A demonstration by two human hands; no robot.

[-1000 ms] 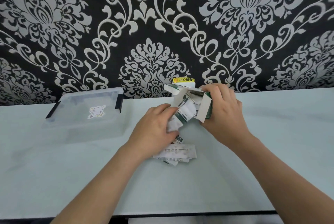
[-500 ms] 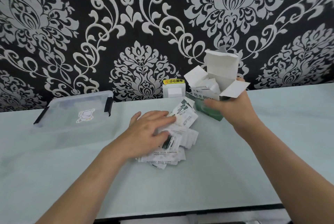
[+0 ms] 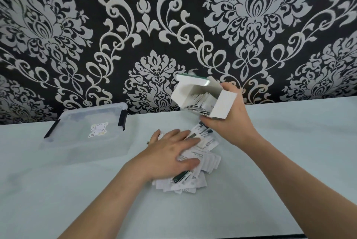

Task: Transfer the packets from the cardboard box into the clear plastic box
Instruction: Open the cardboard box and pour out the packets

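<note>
- White cardboard box [image 3: 222,104] held up off the table [image 3: 289,161], tipped so its open mouth faces left and down, flaps splayed wide.
- Gripped from its right side by the right hand [image 3: 229,123], fingers curled round the body of the box.
- Inside, a row of packets [image 3: 201,101] crowded against the lower lip of the mouth.
- Directly below that mouth, a loose heap [image 3: 206,159] of the same packets on the table, edges fanned out toward the near side and the right.
- Left hand [image 3: 172,153] pressed flat on top of the heap, fingers straight and slightly spread, thumb along the near side; grasps nothing.
- Clear plastic box [image 3: 85,142] to the left of the heap and apart from it, set at the table's far edge against the wall.
- Black clasps [image 3: 122,117] at its two ends, a small sticker [image 3: 98,129] on its top.
- Pale tabletop showing between the clear plastic box and the left hand, in a narrow lane.
- Wider stretches of the same surface right of the right forearm and along the near edge in front of both arms.
- Black-and-silver patterned wallpaper [image 3: 154,26] rising straight from the table's far edge, close behind the lifted cardboard box.
</note>
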